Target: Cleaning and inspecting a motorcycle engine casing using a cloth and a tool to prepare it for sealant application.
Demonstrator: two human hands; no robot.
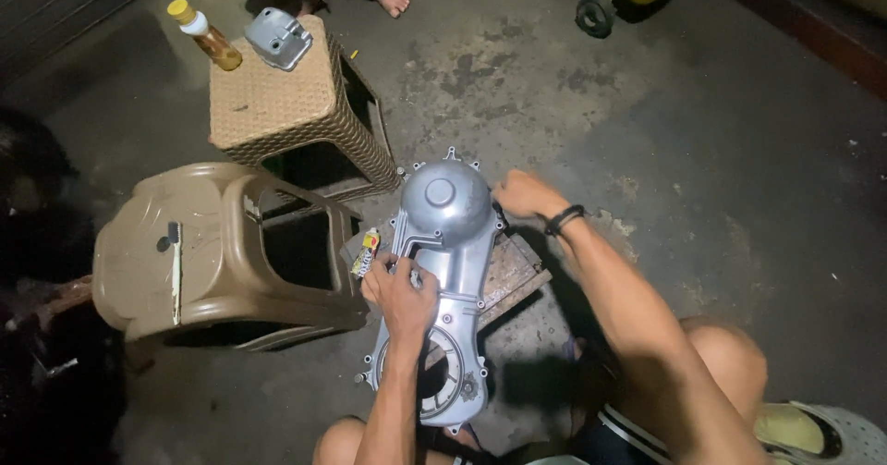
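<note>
- Where the view begins, nearest the camera, the person's bent knees frame a grey metal engine cover [443, 271] lying flat on a worn wooden board [513, 275] on the concrete floor [702, 151].
- Left hand [399, 289]: resting on the cover's middle, fingers curled around a small object too hidden to identify.
- Right hand [522, 194]: clenched at the cover's far right rim, a black band on the wrist; what it grips cannot be seen.
- Small yellow packet [367, 252]: just left of the cover.
- Tan plastic stool [212, 262]: tipped on its side, farther left.
- Woven brown stool [277, 100]: upright beyond, carrying a yellow-capped bottle [205, 36] and a small grey metal part [277, 38].
- Another person's bare foot [394, 1]: at the far edge.
</note>
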